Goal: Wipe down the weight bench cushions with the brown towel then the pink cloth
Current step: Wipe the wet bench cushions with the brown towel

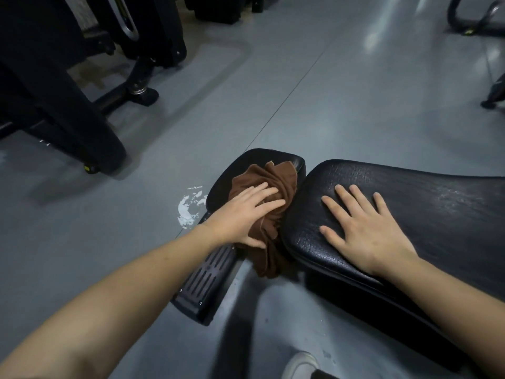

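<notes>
Brown terry towel (269,212), crumpled into folds, lies at the centre of the frame on the small black padded seat cushion (257,162), its lower end hanging down into the gap beside the long black textured back cushion (426,214) to the right. I see the left hand (243,214) pressing flat on the towel, fingers straight and slightly spread, thumb against the cloth's lower edge. I see the right hand (366,228) resting palm-down on the long cushion, fingers splayed and holding nothing. The two hands sit apart, each on its own pad. A black slotted metal frame plate (207,277) runs below the seat. White scuff marks (190,206) show on the grey floor (328,91) left of the seat. Dark gym machines (54,91) fill the upper left.
</notes>
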`<control>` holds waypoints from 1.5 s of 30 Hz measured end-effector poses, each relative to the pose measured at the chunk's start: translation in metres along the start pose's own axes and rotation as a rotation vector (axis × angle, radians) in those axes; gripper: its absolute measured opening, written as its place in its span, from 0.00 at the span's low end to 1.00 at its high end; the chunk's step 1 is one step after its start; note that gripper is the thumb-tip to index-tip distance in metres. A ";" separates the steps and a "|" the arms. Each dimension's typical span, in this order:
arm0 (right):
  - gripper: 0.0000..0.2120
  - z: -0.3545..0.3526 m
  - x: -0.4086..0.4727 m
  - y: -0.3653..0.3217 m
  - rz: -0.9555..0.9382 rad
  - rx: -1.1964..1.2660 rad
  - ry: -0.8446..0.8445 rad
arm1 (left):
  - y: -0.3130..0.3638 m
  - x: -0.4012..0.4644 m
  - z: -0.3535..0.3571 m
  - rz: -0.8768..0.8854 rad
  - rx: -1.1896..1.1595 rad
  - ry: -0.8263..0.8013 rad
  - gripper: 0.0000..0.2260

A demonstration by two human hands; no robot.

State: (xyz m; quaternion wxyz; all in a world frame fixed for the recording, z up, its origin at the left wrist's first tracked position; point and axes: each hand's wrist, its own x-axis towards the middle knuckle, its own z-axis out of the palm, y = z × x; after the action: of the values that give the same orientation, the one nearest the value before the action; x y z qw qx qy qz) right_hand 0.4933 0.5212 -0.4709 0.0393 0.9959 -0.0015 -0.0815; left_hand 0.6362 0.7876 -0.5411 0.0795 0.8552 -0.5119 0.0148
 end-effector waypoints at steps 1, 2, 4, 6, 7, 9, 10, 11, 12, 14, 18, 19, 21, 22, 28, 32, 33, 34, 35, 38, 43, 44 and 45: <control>0.41 0.000 0.001 0.000 0.001 -0.008 -0.004 | -0.006 0.000 -0.001 0.028 -0.001 -0.009 0.51; 0.41 0.001 0.001 0.000 0.003 -0.011 -0.005 | -0.012 0.001 -0.002 0.055 -0.010 -0.015 0.52; 0.41 0.001 0.001 0.000 0.002 -0.014 -0.003 | -0.020 0.002 -0.003 0.101 -0.026 -0.026 0.52; 0.41 0.002 0.001 0.000 0.001 -0.016 -0.002 | -0.024 0.003 -0.004 0.126 -0.030 -0.032 0.51; 0.41 0.002 0.001 0.000 0.002 -0.013 0.002 | -0.025 0.003 -0.005 0.134 -0.035 -0.030 0.50; 0.40 0.002 0.001 0.000 0.003 -0.009 0.005 | -0.027 0.003 -0.006 0.151 -0.047 -0.019 0.49; 0.40 0.003 0.001 0.000 0.003 -0.012 0.000 | -0.030 0.002 -0.006 0.163 -0.052 -0.015 0.49; 0.40 0.003 0.001 0.001 0.002 -0.014 -0.004 | -0.033 0.002 -0.006 0.172 -0.054 -0.020 0.49; 0.40 0.003 0.001 0.001 0.002 -0.014 -0.004 | -0.037 0.001 -0.007 0.176 -0.050 -0.033 0.49; 0.40 0.003 0.001 0.001 0.000 -0.014 -0.007 | -0.046 -0.001 -0.009 0.160 -0.029 -0.070 0.51; 0.40 0.002 0.001 0.001 0.001 -0.005 -0.008 | -0.063 -0.011 -0.010 0.070 -0.037 -0.086 0.55; 0.40 0.002 0.001 0.001 0.001 -0.003 -0.009 | -0.066 -0.013 -0.009 0.043 -0.047 -0.079 0.55; 0.40 0.002 0.002 0.000 -0.004 -0.002 -0.013 | -0.073 -0.017 -0.007 -0.003 -0.064 -0.069 0.55; 0.40 0.001 0.001 0.001 -0.004 -0.002 -0.015 | -0.078 -0.020 -0.007 -0.026 -0.068 -0.069 0.56; 0.40 0.000 0.000 0.000 -0.005 0.004 -0.013 | -0.095 -0.036 -0.010 -0.312 -0.147 -0.198 0.61; 0.40 0.000 0.000 0.000 -0.004 0.009 -0.008 | -0.086 -0.032 -0.013 -0.244 -0.044 -0.235 0.63; 0.41 -0.001 0.000 0.000 -0.005 0.009 -0.010 | -0.083 -0.031 -0.014 -0.219 0.000 -0.236 0.63; 0.41 -0.001 0.000 0.000 -0.004 0.008 -0.011 | -0.081 -0.030 -0.012 -0.192 0.033 -0.224 0.63; 0.41 -0.001 0.000 -0.001 -0.003 0.009 -0.009 | -0.076 -0.029 -0.011 -0.170 0.050 -0.211 0.63; 0.41 -0.001 0.000 -0.001 -0.001 0.017 -0.005 | -0.061 -0.026 -0.007 -0.132 0.034 -0.167 0.62; 0.40 0.001 0.000 -0.001 -0.001 0.012 -0.007 | -0.038 -0.021 -0.003 -0.109 -0.005 -0.083 0.60; 0.40 0.000 0.001 0.000 -0.001 0.012 -0.007 | -0.033 -0.019 -0.002 -0.117 -0.007 -0.066 0.59; 0.40 0.000 0.001 0.000 -0.001 0.011 -0.007 | -0.026 -0.018 -0.002 -0.129 -0.012 -0.044 0.59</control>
State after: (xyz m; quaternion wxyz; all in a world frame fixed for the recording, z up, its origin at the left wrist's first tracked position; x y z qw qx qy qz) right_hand 0.4939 0.5217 -0.4709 0.0335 0.9958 -0.0015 -0.0852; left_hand 0.6507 0.8162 -0.5448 0.0743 0.8860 -0.4574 -0.0121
